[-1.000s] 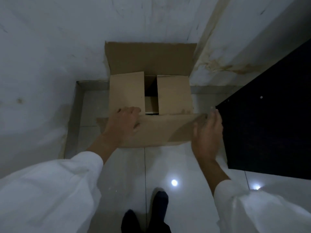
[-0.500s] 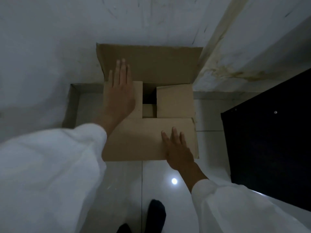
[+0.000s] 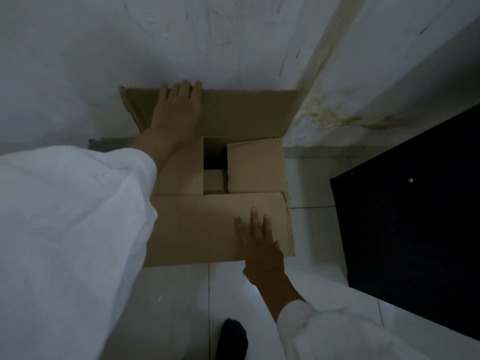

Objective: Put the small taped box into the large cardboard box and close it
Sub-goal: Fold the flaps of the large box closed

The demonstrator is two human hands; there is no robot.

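The large cardboard box [image 3: 257,165] stands on the floor against the wall. Its two side flaps are folded in, with a gap between them. Through that gap a patch of the small taped box [image 3: 214,181] shows inside. The near flap [image 3: 202,224] lies folded down flat, and my right hand [image 3: 259,245] rests flat on it, fingers spread. The far flap [image 3: 244,113] stands upright against the wall. My left hand [image 3: 176,115] reaches over the box, its fingertips curled over the far flap's top edge.
A white wall rises right behind the box, with a stained corner column [image 3: 337,120] at the right. A dark panel [image 3: 415,216] stands to the right of the box. The floor is glossy white tile [image 3: 187,307], with a dark-socked foot [image 3: 231,339] below.
The near flap went from hanging outward to lying flat under my right hand. My left hand moved from the box's left side up to the top edge of the far flap.
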